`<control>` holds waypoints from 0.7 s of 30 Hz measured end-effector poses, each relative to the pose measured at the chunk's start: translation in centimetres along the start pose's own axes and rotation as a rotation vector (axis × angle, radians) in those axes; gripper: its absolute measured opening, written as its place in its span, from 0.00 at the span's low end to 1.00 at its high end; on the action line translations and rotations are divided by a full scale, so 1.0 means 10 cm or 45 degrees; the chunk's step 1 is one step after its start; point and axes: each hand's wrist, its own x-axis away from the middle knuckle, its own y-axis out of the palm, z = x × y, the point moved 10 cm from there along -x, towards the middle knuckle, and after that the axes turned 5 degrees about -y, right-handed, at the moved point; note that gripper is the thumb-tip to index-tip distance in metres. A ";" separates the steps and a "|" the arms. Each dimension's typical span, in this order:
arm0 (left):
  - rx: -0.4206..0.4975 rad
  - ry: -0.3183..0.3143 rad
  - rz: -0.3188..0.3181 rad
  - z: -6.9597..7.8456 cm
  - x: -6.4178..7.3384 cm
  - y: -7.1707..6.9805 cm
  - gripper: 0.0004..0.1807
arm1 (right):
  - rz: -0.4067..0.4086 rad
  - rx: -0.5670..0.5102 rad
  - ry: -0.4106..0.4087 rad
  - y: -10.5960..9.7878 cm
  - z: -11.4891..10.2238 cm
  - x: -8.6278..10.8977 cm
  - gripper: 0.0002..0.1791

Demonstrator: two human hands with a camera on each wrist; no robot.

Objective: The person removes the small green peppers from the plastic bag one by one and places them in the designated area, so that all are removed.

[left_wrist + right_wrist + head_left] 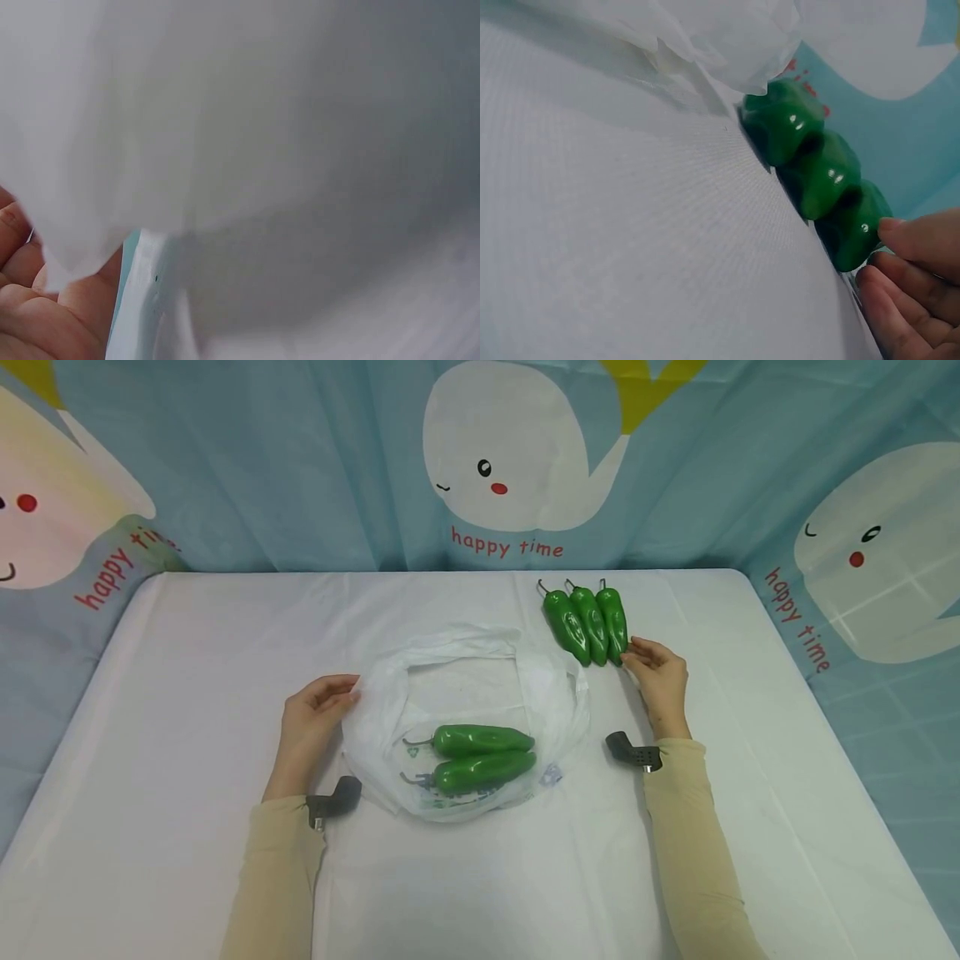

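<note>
A white plastic bag [551, 702] lies with its mouth spread wide, and two green peppers [483, 740] are inside it side by side. My left hand [315, 718] pinches the bag's left edge; in the left wrist view the white film [75, 247] hangs over the curled fingers [19, 255]. Farther back, to the right of the bag, three more green peppers [590, 622] lie in a row, stems pointing away. My right hand [660, 681] is at the rightmost one. In the right wrist view, its thumb meets that pepper [853, 232], with the other fingers close beside it.
A white cloth covers the table [187, 710]. Behind and at the sides hangs a blue curtain [300, 468] printed with whales. A dark wrist camera [333, 797] sits on the left sleeve, another camera [632, 752] on the right sleeve.
</note>
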 end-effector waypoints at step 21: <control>-0.009 -0.006 -0.015 0.00 0.01 -0.01 0.20 | 0.102 -0.082 -0.197 -0.08 -0.39 0.05 0.15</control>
